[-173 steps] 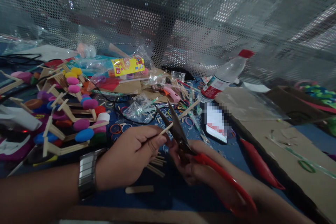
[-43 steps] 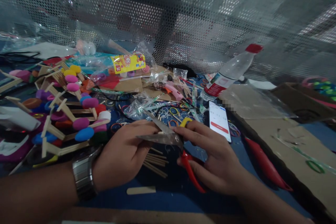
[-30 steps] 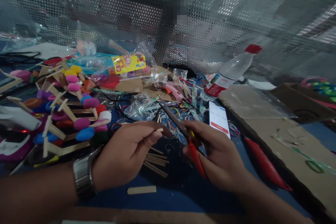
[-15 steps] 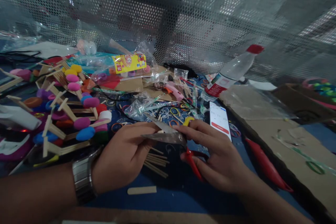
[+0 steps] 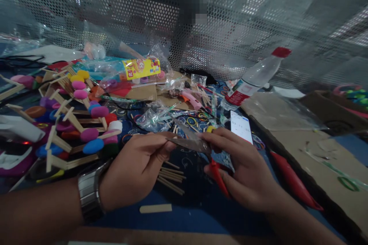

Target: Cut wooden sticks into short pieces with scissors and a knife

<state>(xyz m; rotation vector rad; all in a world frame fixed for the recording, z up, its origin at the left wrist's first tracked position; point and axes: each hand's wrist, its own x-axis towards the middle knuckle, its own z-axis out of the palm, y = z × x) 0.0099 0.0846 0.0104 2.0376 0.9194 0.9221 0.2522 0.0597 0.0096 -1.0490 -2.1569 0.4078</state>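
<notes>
My right hand grips a pair of scissors with red handles, its blades parted and pointing left. The lower blade's tip reaches the fingertips of my left hand. That hand is closed in a pinch, and what it holds is too small and too covered to name. A metal-banded watch circles the left wrist. Below the hands, several thin wooden sticks lie fanned on the blue table surface. Nearer to me lies one flat craft stick with a rounded left end.
On the left are joined craft sticks with colourful clay lumps. Rubber bands and plastic scraps litter the middle. A bottle leans at the back right, near a phone. A red pointed object lies right; a perforated metal panel stands behind.
The scissors and my right hand have shifted slightly right, away from the left hand. The left hand has stayed almost in place, still pinched.
</notes>
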